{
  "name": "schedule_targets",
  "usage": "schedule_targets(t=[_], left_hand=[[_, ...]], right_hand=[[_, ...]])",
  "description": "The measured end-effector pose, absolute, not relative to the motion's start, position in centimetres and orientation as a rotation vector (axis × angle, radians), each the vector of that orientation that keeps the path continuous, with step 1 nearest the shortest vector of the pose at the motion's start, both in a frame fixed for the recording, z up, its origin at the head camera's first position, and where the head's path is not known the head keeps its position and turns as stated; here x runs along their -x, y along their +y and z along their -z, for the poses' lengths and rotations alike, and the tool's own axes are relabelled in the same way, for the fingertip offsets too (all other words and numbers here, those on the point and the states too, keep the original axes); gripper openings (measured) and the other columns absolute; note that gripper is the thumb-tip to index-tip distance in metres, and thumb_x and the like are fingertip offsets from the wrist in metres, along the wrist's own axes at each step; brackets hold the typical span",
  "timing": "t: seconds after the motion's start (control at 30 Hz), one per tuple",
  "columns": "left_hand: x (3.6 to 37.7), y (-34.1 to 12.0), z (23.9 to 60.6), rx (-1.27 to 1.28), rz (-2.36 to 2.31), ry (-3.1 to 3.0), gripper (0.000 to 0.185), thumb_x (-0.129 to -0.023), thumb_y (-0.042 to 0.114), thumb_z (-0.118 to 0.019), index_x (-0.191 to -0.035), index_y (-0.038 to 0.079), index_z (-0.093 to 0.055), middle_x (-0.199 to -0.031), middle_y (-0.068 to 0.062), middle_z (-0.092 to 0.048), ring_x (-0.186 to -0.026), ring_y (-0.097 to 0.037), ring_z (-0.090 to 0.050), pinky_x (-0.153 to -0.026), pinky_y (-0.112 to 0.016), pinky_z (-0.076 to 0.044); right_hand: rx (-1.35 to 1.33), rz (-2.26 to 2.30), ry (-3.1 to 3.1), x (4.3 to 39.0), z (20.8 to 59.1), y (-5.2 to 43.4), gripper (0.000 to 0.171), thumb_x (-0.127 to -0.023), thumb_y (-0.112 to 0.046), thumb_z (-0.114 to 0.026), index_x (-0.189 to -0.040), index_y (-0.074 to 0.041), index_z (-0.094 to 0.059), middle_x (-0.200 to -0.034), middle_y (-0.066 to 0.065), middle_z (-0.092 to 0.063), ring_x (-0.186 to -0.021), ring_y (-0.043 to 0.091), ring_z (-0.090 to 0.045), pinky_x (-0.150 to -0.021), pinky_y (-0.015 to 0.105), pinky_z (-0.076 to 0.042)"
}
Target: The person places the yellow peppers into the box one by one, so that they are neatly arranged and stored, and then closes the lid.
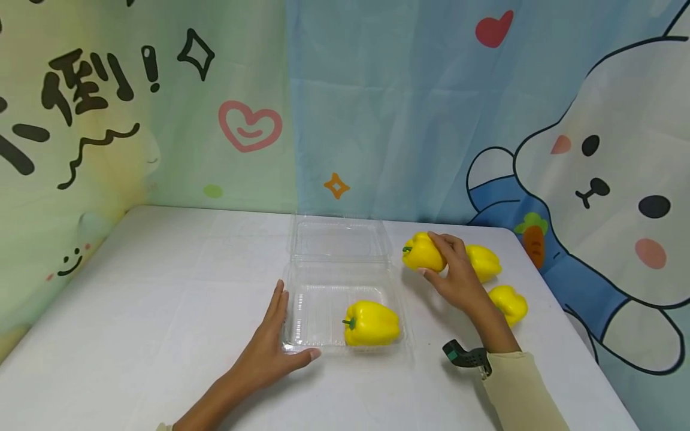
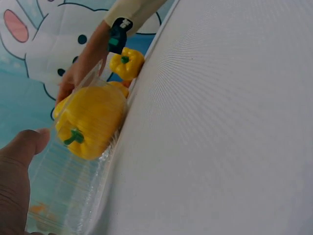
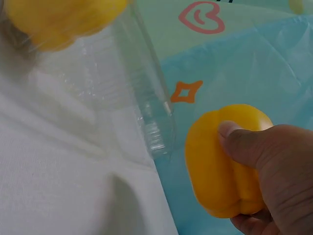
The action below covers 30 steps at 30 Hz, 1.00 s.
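In the head view my right hand point(image 1: 458, 272) grips a yellow bell pepper point(image 1: 423, 251), to the right of a clear plastic clamshell box point(image 1: 318, 293). Thumb and fingers stand on opposite sides of that gripped pepper point(image 3: 220, 161) in the right wrist view. Another yellow pepper point(image 1: 372, 323) lies on its side in the box's front right part, green stem to the left. My left hand point(image 1: 269, 347) is at the box's front left corner, fingers extended and thumb spread along the front edge. Through the clear wall, the left wrist view shows the boxed pepper point(image 2: 90, 122).
Two more yellow peppers, one farther back point(image 1: 485, 262) and one nearer point(image 1: 509, 304), lie on the white table point(image 1: 135, 335) at the right, partly behind my right arm. The box's lid point(image 1: 339, 238) lies folded back toward the printed cloth backdrop point(image 1: 377, 120). A dark strap point(image 1: 466, 355) circles my right wrist.
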State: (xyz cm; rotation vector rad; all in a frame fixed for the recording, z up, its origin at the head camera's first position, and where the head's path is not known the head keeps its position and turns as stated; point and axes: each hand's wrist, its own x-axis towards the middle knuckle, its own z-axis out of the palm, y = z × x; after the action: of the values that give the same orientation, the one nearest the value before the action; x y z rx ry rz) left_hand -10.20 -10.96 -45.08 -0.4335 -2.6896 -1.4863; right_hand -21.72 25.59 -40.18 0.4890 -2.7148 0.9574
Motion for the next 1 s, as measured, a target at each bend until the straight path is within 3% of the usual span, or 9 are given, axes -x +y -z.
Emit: schedule_targets(t=[0.27,1.0], left_hand=[[10.2,-10.9,44.9,0.444,1.490,-2.683,0.123,-0.070,0.054,-0.082,-0.154,-0.001,-0.011,-0.162,0.007,0.009,-0.146,-0.026,-0.009,-0.111,-0.050,-0.021],[10.2,-11.0,45.0,0.452,1.488,-2.679,0.123,-0.071,0.055,-0.082,-0.154,-0.002,-0.011,-0.162,0.005,0.009,-0.146,-0.027,-0.010,-0.111,-0.051,-0.021]], right_hand=[[-0.508,-1.083,-2.657,20.5,38.6,24.9,0.075,-0.087,-0.006,-0.073,-0.151,-0.011,-0.034,-0.143,0.022,-0.031,-0.124,0.038,-0.040,-0.100,0.057,-0.039],[-0.677,-1.089,-2.658,19.4,37.8,23.5,0.074,-0.087,-0.008,-0.074,-0.151,-0.013,-0.037,-0.141,0.017,-0.034,-0.123,0.032,-0.043,-0.101,0.053,-0.040]])
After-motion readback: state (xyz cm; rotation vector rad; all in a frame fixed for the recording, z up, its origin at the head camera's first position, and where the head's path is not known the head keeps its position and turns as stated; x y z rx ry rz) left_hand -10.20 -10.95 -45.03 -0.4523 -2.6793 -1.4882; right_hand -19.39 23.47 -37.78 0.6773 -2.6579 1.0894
